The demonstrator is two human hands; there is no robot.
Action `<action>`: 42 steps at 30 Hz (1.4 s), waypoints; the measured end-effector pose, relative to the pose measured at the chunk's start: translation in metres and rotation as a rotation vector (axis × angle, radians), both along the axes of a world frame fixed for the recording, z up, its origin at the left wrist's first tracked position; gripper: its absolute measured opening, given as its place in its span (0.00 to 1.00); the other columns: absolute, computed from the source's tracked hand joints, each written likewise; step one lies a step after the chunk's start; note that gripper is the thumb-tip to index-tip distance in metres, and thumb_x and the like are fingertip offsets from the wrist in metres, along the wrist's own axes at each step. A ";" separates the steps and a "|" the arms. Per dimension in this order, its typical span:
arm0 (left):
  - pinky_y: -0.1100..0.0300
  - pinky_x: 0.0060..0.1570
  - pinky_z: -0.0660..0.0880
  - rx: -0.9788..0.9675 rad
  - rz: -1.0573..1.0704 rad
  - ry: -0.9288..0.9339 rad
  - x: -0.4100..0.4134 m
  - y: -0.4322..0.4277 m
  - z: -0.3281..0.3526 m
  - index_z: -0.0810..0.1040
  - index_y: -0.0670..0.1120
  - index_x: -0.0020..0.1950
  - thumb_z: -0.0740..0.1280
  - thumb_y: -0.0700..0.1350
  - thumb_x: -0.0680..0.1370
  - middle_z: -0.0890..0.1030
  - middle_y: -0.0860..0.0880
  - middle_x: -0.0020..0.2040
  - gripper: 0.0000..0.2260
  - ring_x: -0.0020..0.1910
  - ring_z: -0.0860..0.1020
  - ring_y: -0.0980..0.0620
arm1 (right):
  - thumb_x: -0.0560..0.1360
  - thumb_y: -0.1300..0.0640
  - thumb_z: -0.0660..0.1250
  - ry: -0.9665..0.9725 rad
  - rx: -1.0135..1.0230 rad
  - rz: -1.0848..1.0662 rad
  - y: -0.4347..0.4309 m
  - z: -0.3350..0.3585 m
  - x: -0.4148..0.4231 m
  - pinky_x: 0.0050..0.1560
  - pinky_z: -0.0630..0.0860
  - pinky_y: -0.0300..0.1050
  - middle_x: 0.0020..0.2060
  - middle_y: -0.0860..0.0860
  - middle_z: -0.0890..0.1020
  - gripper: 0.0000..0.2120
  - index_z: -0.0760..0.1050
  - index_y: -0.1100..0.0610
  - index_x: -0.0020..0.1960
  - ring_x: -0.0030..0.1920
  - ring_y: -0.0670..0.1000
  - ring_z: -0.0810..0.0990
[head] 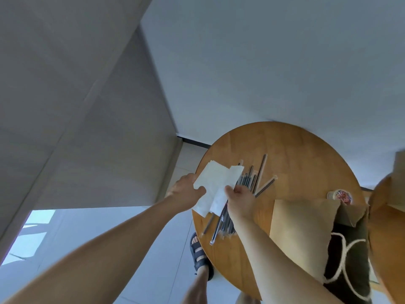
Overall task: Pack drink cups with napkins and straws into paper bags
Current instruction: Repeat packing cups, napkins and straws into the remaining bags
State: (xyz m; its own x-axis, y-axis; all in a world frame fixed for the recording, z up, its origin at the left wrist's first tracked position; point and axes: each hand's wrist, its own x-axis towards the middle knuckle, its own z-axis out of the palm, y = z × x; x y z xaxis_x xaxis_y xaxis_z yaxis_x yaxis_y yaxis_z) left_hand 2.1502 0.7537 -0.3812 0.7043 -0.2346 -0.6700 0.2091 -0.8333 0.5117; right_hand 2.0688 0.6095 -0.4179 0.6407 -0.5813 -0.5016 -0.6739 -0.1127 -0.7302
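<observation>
White napkins [215, 183] lie at the left edge of a round wooden table [291, 150], partly over a pile of wrapped dark straws [252, 183]. My left hand [186, 191] pinches the left edge of the napkins. My right hand [241, 200] pinches a napkin at its lower right, with its fingers over the straws. A brown paper bag [302, 224] lies flat on the table to the right. Behind the bag stands a drink cup [339, 196] with a printed lid.
A second wooden surface [383, 216] and another brown bag [400, 172] show at the right edge. My sandalled foot [198, 253] is on the tiled floor below the table. A white wall rises behind the table, a grey one to the left.
</observation>
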 end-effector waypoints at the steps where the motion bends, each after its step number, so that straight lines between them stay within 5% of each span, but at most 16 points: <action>1: 0.66 0.35 0.68 -0.028 0.046 0.036 0.001 -0.004 0.002 0.70 0.49 0.69 0.63 0.53 0.80 0.77 0.51 0.61 0.19 0.51 0.75 0.53 | 0.77 0.53 0.68 -0.067 0.116 -0.066 -0.001 0.007 -0.004 0.29 0.71 0.41 0.28 0.46 0.77 0.12 0.74 0.53 0.35 0.33 0.50 0.78; 5: 0.57 0.48 0.73 -0.190 0.274 0.304 0.003 -0.012 0.005 0.73 0.47 0.66 0.66 0.59 0.78 0.78 0.49 0.56 0.22 0.52 0.77 0.49 | 0.77 0.56 0.71 -0.220 0.514 -0.044 -0.012 0.030 -0.026 0.31 0.74 0.39 0.35 0.52 0.81 0.09 0.80 0.51 0.38 0.35 0.52 0.79; 10: 0.52 0.53 0.79 -0.428 0.464 0.571 -0.007 -0.013 0.001 0.77 0.41 0.62 0.72 0.46 0.76 0.82 0.44 0.58 0.16 0.55 0.81 0.44 | 0.73 0.52 0.74 -0.214 0.598 -0.114 -0.024 0.017 -0.038 0.32 0.72 0.41 0.37 0.58 0.80 0.11 0.78 0.59 0.42 0.35 0.56 0.76; 13: 0.48 0.59 0.78 -0.409 0.529 0.480 -0.015 -0.018 -0.003 0.78 0.39 0.58 0.71 0.42 0.77 0.82 0.42 0.58 0.12 0.57 0.80 0.42 | 0.77 0.44 0.69 -0.149 0.514 -0.265 -0.023 -0.009 -0.037 0.30 0.71 0.39 0.35 0.54 0.81 0.17 0.79 0.59 0.45 0.32 0.50 0.77; 15: 0.49 0.59 0.78 -0.363 0.525 0.414 -0.018 -0.020 -0.004 0.78 0.40 0.56 0.70 0.42 0.78 0.81 0.42 0.57 0.09 0.56 0.80 0.42 | 0.78 0.44 0.67 0.005 0.354 -0.424 -0.029 -0.035 -0.034 0.39 0.79 0.45 0.41 0.52 0.83 0.16 0.79 0.57 0.52 0.40 0.52 0.82; 17: 0.48 0.57 0.77 -0.315 0.513 0.357 -0.018 -0.021 -0.003 0.78 0.41 0.56 0.68 0.43 0.78 0.81 0.42 0.56 0.08 0.56 0.79 0.41 | 0.78 0.44 0.67 0.206 0.167 -0.396 -0.040 -0.058 -0.032 0.47 0.80 0.51 0.47 0.54 0.84 0.20 0.78 0.59 0.59 0.46 0.55 0.82; 18: 0.49 0.55 0.77 -0.303 0.518 0.332 -0.018 -0.019 -0.003 0.78 0.41 0.55 0.68 0.43 0.79 0.81 0.42 0.55 0.08 0.55 0.79 0.41 | 0.77 0.44 0.67 0.271 0.105 -0.339 -0.045 -0.067 -0.031 0.43 0.79 0.49 0.47 0.54 0.84 0.21 0.78 0.60 0.60 0.44 0.55 0.82; 24: 0.53 0.47 0.75 -0.329 0.538 0.288 -0.019 -0.012 -0.005 0.76 0.46 0.52 0.65 0.43 0.80 0.81 0.44 0.52 0.03 0.52 0.79 0.44 | 0.76 0.47 0.70 0.418 -0.062 -0.154 -0.059 -0.094 -0.028 0.35 0.75 0.44 0.31 0.51 0.79 0.16 0.76 0.56 0.36 0.31 0.51 0.77; 31: 0.52 0.47 0.78 -0.303 0.480 0.241 -0.027 -0.022 0.005 0.76 0.47 0.53 0.65 0.45 0.79 0.81 0.45 0.52 0.04 0.51 0.79 0.45 | 0.78 0.49 0.67 0.326 -0.123 -0.218 -0.055 -0.051 -0.027 0.25 0.65 0.37 0.27 0.51 0.78 0.16 0.76 0.57 0.36 0.27 0.50 0.76; 35: 0.48 0.55 0.78 -0.260 0.373 0.146 -0.029 -0.035 0.033 0.74 0.48 0.60 0.62 0.47 0.81 0.80 0.46 0.55 0.09 0.53 0.79 0.44 | 0.78 0.50 0.66 0.013 -0.036 -0.181 -0.030 0.014 -0.027 0.30 0.71 0.39 0.33 0.46 0.81 0.07 0.79 0.53 0.48 0.33 0.47 0.79; 38: 0.47 0.58 0.77 -0.226 0.272 0.062 -0.030 -0.045 0.060 0.70 0.49 0.66 0.59 0.47 0.82 0.79 0.45 0.58 0.12 0.54 0.78 0.44 | 0.78 0.53 0.68 -0.218 0.042 -0.020 -0.010 0.064 -0.040 0.29 0.73 0.31 0.36 0.38 0.82 0.03 0.78 0.49 0.46 0.34 0.40 0.80; 42: 0.51 0.49 0.79 -0.308 0.231 0.004 -0.033 -0.055 0.097 0.73 0.51 0.65 0.59 0.44 0.81 0.81 0.47 0.51 0.13 0.50 0.80 0.46 | 0.76 0.53 0.71 -0.223 0.058 0.128 -0.016 0.102 -0.052 0.38 0.73 0.31 0.34 0.42 0.82 0.02 0.79 0.48 0.45 0.38 0.40 0.80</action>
State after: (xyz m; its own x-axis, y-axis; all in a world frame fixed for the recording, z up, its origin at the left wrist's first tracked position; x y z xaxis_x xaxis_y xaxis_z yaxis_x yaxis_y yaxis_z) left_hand 2.1177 0.6983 -0.2842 0.7600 -0.2609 -0.5953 0.3756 -0.5712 0.7299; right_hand 2.0166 0.5937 -0.3164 0.8058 -0.4626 -0.3698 -0.4784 -0.1405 -0.8668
